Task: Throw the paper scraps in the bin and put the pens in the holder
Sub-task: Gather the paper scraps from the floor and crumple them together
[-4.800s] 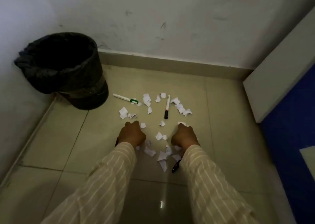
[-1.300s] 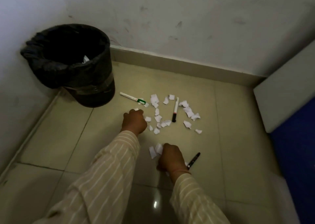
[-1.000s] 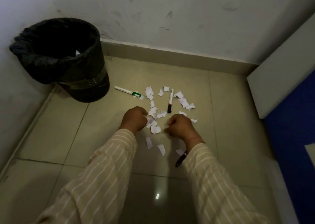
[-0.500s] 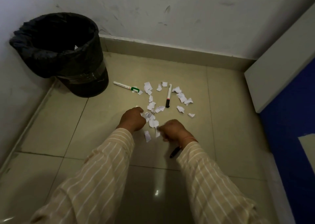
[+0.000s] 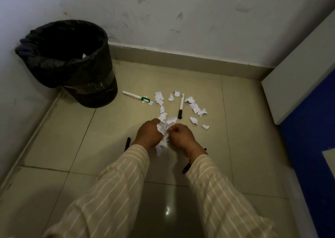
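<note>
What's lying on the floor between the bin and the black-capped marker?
In the head view, a green-banded white marker and a few paper scraps lie between the bin and the black-capped marker.

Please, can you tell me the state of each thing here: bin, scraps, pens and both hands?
Bin: upright, lined, open.
Loose scraps: scattered on floor.
Gathered scraps: bunched between hands.
Green-capped pen: lying flat.
Black-capped pen: lying flat.
Left hand: curled on scraps.
Right hand: curled on scraps.

Paper scraps, white, beyond and between the hands; marker white with green band; marker white, black-capped. Bin liner black; sleeves beige, thin white stripes. Floor tiles cream; panel blue.
</note>
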Demonstrator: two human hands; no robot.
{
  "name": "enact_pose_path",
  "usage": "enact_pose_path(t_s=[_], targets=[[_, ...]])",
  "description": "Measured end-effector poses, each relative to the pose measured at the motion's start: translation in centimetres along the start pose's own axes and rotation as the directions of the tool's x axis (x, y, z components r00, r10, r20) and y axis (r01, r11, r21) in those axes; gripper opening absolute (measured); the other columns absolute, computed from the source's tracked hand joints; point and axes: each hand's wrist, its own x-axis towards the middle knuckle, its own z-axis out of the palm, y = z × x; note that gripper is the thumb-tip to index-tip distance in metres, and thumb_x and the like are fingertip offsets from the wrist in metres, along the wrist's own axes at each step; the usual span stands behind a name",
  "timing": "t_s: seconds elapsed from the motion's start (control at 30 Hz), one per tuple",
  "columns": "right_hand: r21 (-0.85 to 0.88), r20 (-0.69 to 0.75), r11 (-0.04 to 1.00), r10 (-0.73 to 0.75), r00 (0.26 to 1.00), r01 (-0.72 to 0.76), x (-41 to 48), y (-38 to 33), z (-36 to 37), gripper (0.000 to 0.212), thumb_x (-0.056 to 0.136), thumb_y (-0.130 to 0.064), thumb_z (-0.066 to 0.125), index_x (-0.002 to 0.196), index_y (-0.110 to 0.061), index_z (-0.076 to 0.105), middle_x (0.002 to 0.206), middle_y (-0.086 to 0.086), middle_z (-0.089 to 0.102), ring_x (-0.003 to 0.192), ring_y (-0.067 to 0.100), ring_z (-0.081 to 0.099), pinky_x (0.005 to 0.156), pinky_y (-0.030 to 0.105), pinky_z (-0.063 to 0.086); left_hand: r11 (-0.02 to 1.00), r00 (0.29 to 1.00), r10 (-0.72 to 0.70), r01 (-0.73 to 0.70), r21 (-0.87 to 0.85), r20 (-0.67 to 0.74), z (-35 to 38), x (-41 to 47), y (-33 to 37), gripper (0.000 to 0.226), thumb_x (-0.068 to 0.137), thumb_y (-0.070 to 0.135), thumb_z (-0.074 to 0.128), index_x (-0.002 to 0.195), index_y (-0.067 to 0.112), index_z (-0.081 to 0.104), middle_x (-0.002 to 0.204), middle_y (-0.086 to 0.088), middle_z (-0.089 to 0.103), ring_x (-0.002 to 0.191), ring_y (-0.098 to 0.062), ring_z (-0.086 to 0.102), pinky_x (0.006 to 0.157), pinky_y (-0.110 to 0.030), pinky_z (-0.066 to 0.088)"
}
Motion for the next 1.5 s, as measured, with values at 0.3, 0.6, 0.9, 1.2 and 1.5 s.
enact_pose_path(t_s=[0.3, 0.6, 0.9, 1.2, 1.5], targets=[[-0.528, 0.239, 0.796, -0.196, 0.951, 0.297, 2.6, -1.4, 1.0, 0.069, 0.082, -0.013, 0.074, 0.146, -0.026, 0.051, 0.140, 0.017, 0.043, 0.122, 0.041, 0.058, 0.109, 0.041, 0.048, 0.950, 0.981, -0.094, 0.038, 0.309, 0.169, -1.0, 0.0, -1.5, 0.124, 0.053, 0.044, 0.095, 0.156, 0.028, 0.029, 0.141, -0.013, 0.043, 0.125, -0.037, 0.059, 0.097, -0.044, 0.054], [-0.587, 0.164, 0.794, -0.075, 0.984, 0.159, 1.3, 0.2, -0.8, 0.102, 0.061, -0.036, 0.092, 0.146, -0.035, 0.035, 0.141, 0.014, 0.035, 0.126, 0.043, 0.052, 0.106, 0.050, 0.051, 0.948, 0.998, 0.058, -0.060, 0.314, 0.014, 0.3, -0.3, -1.4, 0.051, 0.081, 0.030, 0.079, 0.128, 0.024, 0.063, 0.126, -0.010, 0.056, 0.109, -0.035, 0.066, 0.082, -0.033, 0.046], [-0.405, -0.049, 0.887, -0.263, 0.964, 0.221, -0.4, 1.4, 2.6, 0.023, 0.082, -0.027, 0.071, 0.101, -0.016, 0.077, 0.104, 0.013, 0.075, 0.100, 0.032, 0.070, 0.083, 0.028, 0.048, 0.975, 0.990, -0.141, 0.138, -0.173, -0.007, 2.7, -1.3, -1.0, 0.033, 0.075, 0.046, 0.080, 0.080, 0.014, 0.083, 0.081, -0.005, 0.080, 0.079, -0.024, 0.074, 0.075, -0.028, 0.054], [0.177, 0.012, 0.946, -0.276, 0.961, 0.270, -0.7, -6.8, -0.3, 0.028, 0.054, -0.024, 0.078, 0.080, -0.013, 0.077, 0.070, 0.002, 0.072, 0.070, 0.021, 0.067, 0.078, 0.044, 0.061, 0.609, 0.982, -0.177, 0.164, -0.776, 0.069, -5.9, -0.4, 0.2, 0.023, 0.084, -0.011, 0.075, 0.106, -0.005, 0.075, 0.106, -0.027, 0.076, 0.088, -0.030, 0.076, 0.066, -0.028, 0.063], [0.576, -0.015, 0.697, -0.514, 0.858, 0.428, -3.6, -28.0, 1.1, 0.014, 0.080, 0.001, 0.077, 0.090, -0.008, 0.075, 0.092, 0.020, 0.075, 0.085, 0.027, 0.070, 0.086, 0.043, 0.062, 0.608, 0.861, -0.060, -0.370, -0.702, -0.505, -24.7, -1.0, 3.7, 0.012, 0.088, 0.011, 0.075, 0.093, 0.018, 0.083, 0.093, -0.012, 0.082, 0.087, -0.024, 0.077, 0.078, -0.036, 0.062]])
